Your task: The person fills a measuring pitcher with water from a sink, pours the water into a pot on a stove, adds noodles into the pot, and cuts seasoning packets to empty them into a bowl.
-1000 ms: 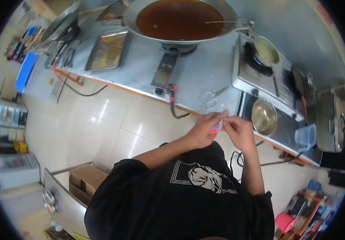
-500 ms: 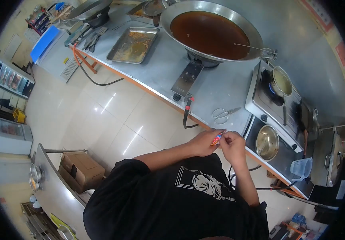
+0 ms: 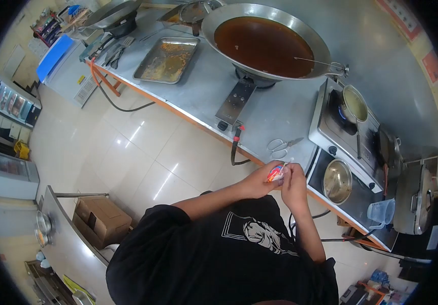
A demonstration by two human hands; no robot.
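A small packet (image 3: 275,174), red with some blue and white, sits in my left hand (image 3: 257,182), whose fingers are closed round it. My right hand (image 3: 294,184) pinches at the packet's upper right end, where a whitish bit shows; what exactly the fingertips grip is too small to tell. Both hands are held together in front of my body, at the table's front edge. Just beyond them, scissors (image 3: 280,148) with white handles lie on the metal table (image 3: 280,114).
A large wok (image 3: 325,48) of reddish-brown liquid stands on a burner. To the right are a gas stove (image 3: 320,127) with a small pan (image 3: 356,104) over a blue flame, a metal bowl (image 3: 344,190) and a plastic measuring jug (image 3: 381,211). A metal tray (image 3: 158,76) lies further left.
Both hands have risen slightly with the packet. More of its printed face shows, and a whitish bit now appears at its top beside my right fingers.
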